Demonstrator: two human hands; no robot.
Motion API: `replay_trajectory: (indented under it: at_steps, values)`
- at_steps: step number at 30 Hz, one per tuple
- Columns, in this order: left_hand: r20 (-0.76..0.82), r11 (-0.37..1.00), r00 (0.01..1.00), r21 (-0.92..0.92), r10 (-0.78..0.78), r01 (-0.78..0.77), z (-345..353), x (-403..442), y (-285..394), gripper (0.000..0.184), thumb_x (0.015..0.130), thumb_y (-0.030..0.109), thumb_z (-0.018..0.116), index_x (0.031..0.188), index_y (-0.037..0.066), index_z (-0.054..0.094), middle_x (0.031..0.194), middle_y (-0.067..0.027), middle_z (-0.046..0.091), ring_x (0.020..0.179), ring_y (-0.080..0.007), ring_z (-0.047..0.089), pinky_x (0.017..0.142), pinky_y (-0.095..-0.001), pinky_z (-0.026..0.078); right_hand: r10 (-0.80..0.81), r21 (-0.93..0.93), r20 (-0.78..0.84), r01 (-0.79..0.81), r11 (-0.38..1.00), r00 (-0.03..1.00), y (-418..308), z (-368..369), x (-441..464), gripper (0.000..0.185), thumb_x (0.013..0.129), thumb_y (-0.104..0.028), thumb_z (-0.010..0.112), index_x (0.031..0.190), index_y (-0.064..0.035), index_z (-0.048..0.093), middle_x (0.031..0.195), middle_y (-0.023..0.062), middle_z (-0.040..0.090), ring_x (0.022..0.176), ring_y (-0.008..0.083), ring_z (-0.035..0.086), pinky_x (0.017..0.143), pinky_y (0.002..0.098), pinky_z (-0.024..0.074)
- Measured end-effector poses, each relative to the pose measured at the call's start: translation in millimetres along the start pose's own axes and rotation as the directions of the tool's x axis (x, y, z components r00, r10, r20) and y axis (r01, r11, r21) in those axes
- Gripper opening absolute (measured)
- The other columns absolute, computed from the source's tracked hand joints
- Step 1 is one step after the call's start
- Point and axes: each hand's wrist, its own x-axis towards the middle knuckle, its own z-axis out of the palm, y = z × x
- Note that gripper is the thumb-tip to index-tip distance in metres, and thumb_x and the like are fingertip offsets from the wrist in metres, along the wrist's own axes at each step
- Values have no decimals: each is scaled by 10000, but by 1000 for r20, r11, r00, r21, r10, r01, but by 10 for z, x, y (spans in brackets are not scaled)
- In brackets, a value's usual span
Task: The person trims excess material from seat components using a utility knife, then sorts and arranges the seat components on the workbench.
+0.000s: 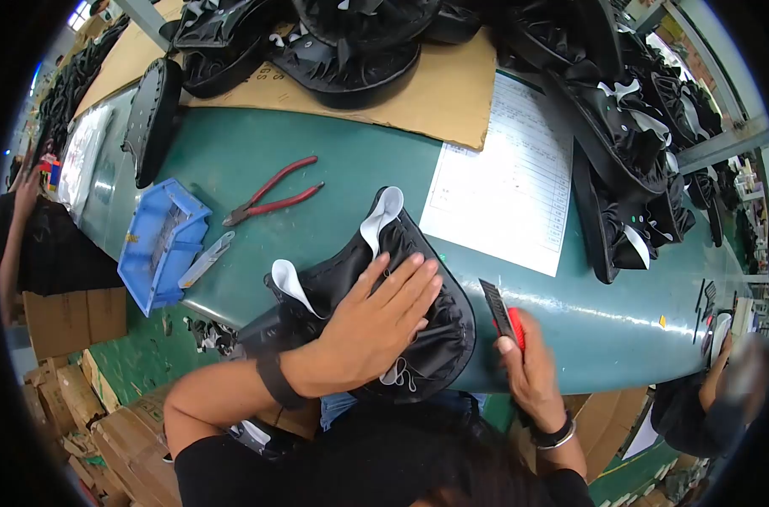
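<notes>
A black padded piece (452, 325) with white loops lies at the front edge of the green table. My left hand (376, 325) rests flat on top of it, fingers stretched out and slightly apart, gripping nothing. To its right, my right hand (530, 363) is closed around a red utility knife (516, 328). The knife's dark blade (495, 306) is out and points up and away from me, apart from the black piece.
Red-handled pliers (274, 196), a blue bin (158, 245) and a pale cutter (207, 258) lie left. A printed sheet (503, 182) and cardboard (452, 101) lie behind. Black pieces (342, 76) are piled at the back. People (50, 245) are at both sides.
</notes>
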Motion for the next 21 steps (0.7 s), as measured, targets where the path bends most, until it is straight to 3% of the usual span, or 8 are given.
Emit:
replay_trajectory:
  at_steps: [1,3,4,7,10,13,21]
  values:
    - [-76,999,997,-44,-15,11,61,-64,-1,445,888,204,569,1261,-36,534,1300,-180,521,1259,-301,469,1074,-458,337,3,-9,12,-2,1000,1000,-44,-17,70,356,937,-122,573,1274,-37,493,931,165,646,749,315,650,668,346,513]
    - [-181,995,982,-91,-49,33,136,-101,-14,404,845,159,628,1201,-26,579,1224,-159,563,1181,-296,521,1026,-450,391,-359,-307,2,342,888,933,-216,-79,271,408,900,-85,606,1293,-51,500,921,159,646,699,336,631,589,364,503]
    - [-279,991,957,-128,-74,39,162,-101,-10,369,802,115,687,1140,-17,623,1147,-138,605,1103,-291,574,977,-443,445,-341,-344,57,339,876,938,-282,-93,331,497,852,-57,638,1329,-91,501,844,125,618,655,323,611,528,395,472]
    - [-359,977,925,-208,-127,53,162,-87,-25,303,767,93,722,1047,-4,660,1041,-110,632,1004,-268,610,898,-427,498,-328,-439,205,386,811,922,-558,-75,582,535,843,-71,636,1355,-149,502,758,108,559,607,317,589,496,393,442]
    - [-390,972,908,-228,-151,64,190,-88,-28,267,759,91,723,1006,6,667,1017,-97,635,986,-259,615,888,-426,504,-280,-583,343,436,686,897,-716,-1,796,579,844,-79,607,1394,-196,466,706,120,513,561,319,570,481,406,425]
    - [-378,973,913,-220,-155,74,185,-95,-50,260,757,91,715,1001,14,667,1008,-87,632,978,-251,614,890,-424,503,-211,-608,409,437,663,888,-803,-1,783,590,858,-71,560,1419,-197,428,689,143,497,517,331,549,470,431,414]
    - [-385,965,902,-239,-194,105,181,-77,-58,183,770,70,692,937,15,642,957,-78,608,944,-259,606,882,-428,486,-32,-638,307,230,735,951,-565,-104,-327,598,851,-63,572,1421,-139,409,688,175,522,502,359,548,451,456,420]
